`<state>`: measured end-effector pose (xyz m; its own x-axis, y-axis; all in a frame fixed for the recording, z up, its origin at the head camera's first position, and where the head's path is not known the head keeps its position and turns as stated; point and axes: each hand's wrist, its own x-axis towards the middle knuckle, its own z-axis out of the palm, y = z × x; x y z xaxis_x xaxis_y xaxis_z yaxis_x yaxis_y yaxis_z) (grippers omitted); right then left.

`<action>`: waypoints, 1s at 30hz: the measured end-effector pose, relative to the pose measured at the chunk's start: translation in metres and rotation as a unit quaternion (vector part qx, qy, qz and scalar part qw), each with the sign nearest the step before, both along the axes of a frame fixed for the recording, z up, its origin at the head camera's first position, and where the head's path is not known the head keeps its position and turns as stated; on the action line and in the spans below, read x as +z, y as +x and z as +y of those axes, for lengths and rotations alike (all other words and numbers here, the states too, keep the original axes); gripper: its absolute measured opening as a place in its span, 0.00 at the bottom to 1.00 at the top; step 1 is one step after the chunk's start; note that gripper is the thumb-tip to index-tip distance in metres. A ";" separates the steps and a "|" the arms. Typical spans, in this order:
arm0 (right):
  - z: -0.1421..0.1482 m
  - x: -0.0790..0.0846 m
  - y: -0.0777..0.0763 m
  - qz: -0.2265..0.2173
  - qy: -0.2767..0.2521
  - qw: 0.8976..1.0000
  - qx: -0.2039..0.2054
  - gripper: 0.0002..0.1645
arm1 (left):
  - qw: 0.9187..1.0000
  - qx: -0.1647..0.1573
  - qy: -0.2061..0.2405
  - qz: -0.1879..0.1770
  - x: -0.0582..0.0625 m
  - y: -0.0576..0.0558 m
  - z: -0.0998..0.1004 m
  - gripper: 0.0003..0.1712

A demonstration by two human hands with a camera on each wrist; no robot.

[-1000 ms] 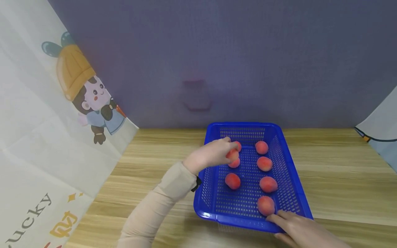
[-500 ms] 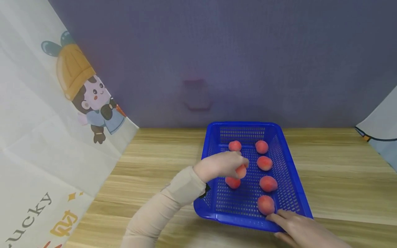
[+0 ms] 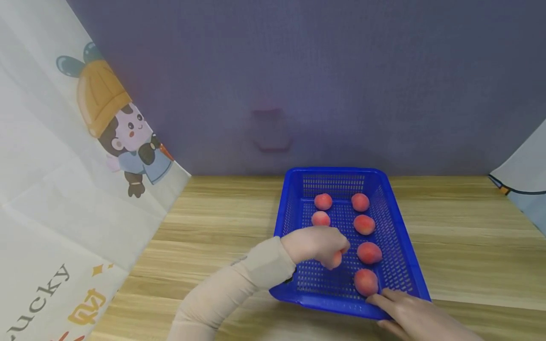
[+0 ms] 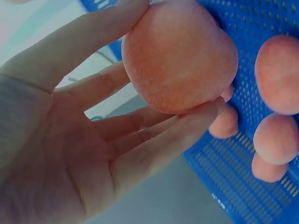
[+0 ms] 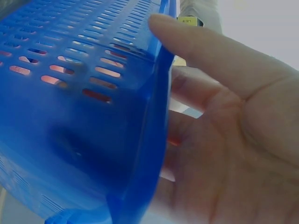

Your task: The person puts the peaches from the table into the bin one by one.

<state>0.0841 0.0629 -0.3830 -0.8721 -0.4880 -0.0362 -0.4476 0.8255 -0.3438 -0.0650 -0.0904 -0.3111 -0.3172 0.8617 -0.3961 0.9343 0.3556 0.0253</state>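
Observation:
My left hand is over the near-left part of a blue plastic basket, pinching a peach between thumb and fingers. In the head view, only a sliver of that fruit shows below the knuckles. Two other peaches, one at the back and one before it, lie beyond this hand. Along the basket's right side runs a row of several peaches. My right hand grips the near-right corner of the rim, thumb on one side and fingers on the other. The left hand hides the basket floor beneath it.
The basket stands on a wood-grain table. A dark grey-blue panel rises behind it. To the left hangs a white cloth printed with a cartoon figure. A dark cord lies at the right edge.
My left hand has moved toward the near side and slightly right, carrying the peach. Two back-left peaches are uncovered, while the nearer left one is now hidden. The right hand stays on the rim.

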 end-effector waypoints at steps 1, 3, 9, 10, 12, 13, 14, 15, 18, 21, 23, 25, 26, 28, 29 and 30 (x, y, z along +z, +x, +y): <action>0.000 0.000 0.000 0.001 0.000 1.000 0.000 0.18 | 1.000 0.002 -0.008 0.001 -0.002 0.001 0.001 0.07; 0.000 0.000 0.000 -0.004 0.001 1.000 -0.002 0.18 | 1.000 0.009 -0.023 0.006 -0.006 0.005 0.003 0.07; -0.001 0.002 -0.001 -0.028 -0.002 1.000 -0.006 0.19 | 0.998 0.010 -0.064 0.011 -0.017 0.012 0.008 0.10; -0.001 0.002 -0.001 -0.030 -0.002 1.000 -0.007 0.19 | 0.998 0.006 -0.068 0.015 -0.018 0.013 0.008 0.10; -0.001 0.003 -0.001 -0.033 -0.005 0.999 -0.007 0.18 | 0.997 0.005 -0.076 0.022 -0.020 0.016 0.008 0.10; -0.001 0.003 -0.001 -0.038 -0.007 0.999 -0.009 0.18 | 0.996 0.007 -0.079 0.026 -0.021 0.016 0.008 0.10; -0.001 0.004 -0.001 -0.043 -0.008 0.999 -0.011 0.18 | 0.996 0.002 -0.083 0.033 -0.023 0.017 0.008 0.09; -0.001 0.004 -0.001 -0.046 -0.009 0.999 -0.012 0.18 | 0.995 -0.004 -0.087 0.041 -0.024 0.018 0.008 0.09; -0.001 0.004 -0.001 -0.047 -0.010 0.999 -0.012 0.18 | 0.994 -0.015 -0.098 0.051 -0.028 0.020 0.009 0.08; -0.001 0.004 -0.001 -0.039 -0.010 0.999 -0.007 0.18 | 0.993 -0.032 -0.102 0.058 -0.031 0.021 0.010 0.09; -0.001 0.004 -0.001 -0.034 -0.010 0.999 -0.005 0.17 | 0.992 -0.038 -0.101 0.062 -0.033 0.022 0.010 0.09; -0.001 0.003 -0.001 -0.028 -0.010 1.000 -0.002 0.17 | 0.992 -0.043 -0.102 0.065 -0.035 0.023 0.010 0.09; -0.001 0.003 -0.001 -0.026 -0.009 1.000 -0.001 0.17 | 0.991 -0.046 -0.103 0.067 -0.036 0.023 0.010 0.09; -0.001 0.003 -0.001 -0.026 -0.008 1.000 -0.001 0.17 | 0.990 -0.052 -0.107 0.074 -0.037 0.023 0.010 0.09; -0.001 0.003 -0.001 -0.026 -0.008 1.000 -0.001 0.17 | 0.989 -0.056 -0.111 0.078 -0.038 0.024 0.010 0.09; -0.001 0.003 -0.001 -0.028 -0.007 1.000 -0.001 0.17 | 0.989 -0.059 -0.112 0.081 -0.039 0.024 0.010 0.09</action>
<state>0.0833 0.0623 -0.3799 -0.8701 -0.4868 -0.0772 -0.4258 0.8213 -0.3797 -0.0411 -0.0803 -0.3500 -0.2943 0.7925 -0.5341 0.9551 0.2236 -0.1945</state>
